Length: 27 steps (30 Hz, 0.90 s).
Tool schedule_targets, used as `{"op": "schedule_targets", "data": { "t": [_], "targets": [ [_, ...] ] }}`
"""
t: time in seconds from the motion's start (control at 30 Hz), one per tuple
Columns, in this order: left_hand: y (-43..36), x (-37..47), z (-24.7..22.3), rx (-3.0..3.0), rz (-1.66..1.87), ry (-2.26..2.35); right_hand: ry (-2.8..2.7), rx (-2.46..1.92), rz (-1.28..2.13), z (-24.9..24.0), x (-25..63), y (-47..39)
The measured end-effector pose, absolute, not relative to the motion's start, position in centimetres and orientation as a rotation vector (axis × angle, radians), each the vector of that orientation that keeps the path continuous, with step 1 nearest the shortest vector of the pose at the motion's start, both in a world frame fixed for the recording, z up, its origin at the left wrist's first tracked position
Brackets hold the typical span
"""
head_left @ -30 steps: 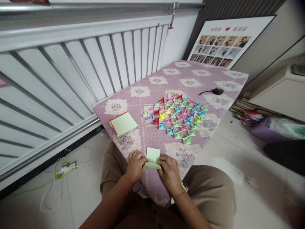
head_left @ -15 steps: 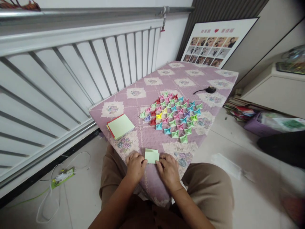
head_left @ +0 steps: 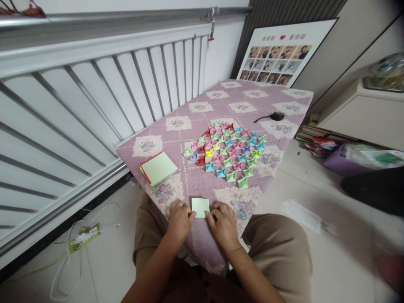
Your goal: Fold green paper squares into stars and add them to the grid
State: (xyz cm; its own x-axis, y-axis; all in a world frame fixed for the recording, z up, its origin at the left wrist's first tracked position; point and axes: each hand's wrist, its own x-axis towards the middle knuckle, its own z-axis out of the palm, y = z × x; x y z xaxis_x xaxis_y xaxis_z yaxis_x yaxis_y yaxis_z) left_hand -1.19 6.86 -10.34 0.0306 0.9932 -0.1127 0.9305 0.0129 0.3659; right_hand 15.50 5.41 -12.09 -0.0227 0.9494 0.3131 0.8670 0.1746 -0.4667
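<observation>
A pale green piece of folding paper [head_left: 200, 205] lies near the close edge of the table, looking like a small flat square. At its lower left corner is the thumb of my left hand [head_left: 179, 216], with the other fingers curled on the cloth. My right hand [head_left: 224, 221] pinches the lower right corner between thumb and curled fingers. Beyond my hands, several small folded paper pieces [head_left: 227, 162] in green, pink, blue, red and yellow stand in rows. To the left lies a stack of coloured paper sheets [head_left: 159, 168], pale green on top.
A purple flowered cloth [head_left: 148, 130] covers the table. A black object with a short cord [head_left: 277, 116] lies toward the far right. A white radiator [head_left: 104, 92] runs along the left side. On the floor is a power strip [head_left: 84, 239] with cables.
The green paper's upper edges, which were offset with a flap showing, now line up into one flat square. Both hands have stayed almost in place at its sides.
</observation>
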Motion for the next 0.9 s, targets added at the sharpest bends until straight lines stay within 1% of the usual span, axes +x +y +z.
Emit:
{"op": "schedule_targets", "data": {
  "t": [0.4, 0.9],
  "targets": [
    [7.4, -1.0, -9.4, 1.951, 0.056, 1.964, -1.879, -1.764, 0.196, -12.2, 15.5, 5.5],
    [7.8, -1.1, -9.2, 2.001, -0.001, 1.942, -1.871, -1.883, 0.191, -12.0, 15.1, 5.6]
  ]
}}
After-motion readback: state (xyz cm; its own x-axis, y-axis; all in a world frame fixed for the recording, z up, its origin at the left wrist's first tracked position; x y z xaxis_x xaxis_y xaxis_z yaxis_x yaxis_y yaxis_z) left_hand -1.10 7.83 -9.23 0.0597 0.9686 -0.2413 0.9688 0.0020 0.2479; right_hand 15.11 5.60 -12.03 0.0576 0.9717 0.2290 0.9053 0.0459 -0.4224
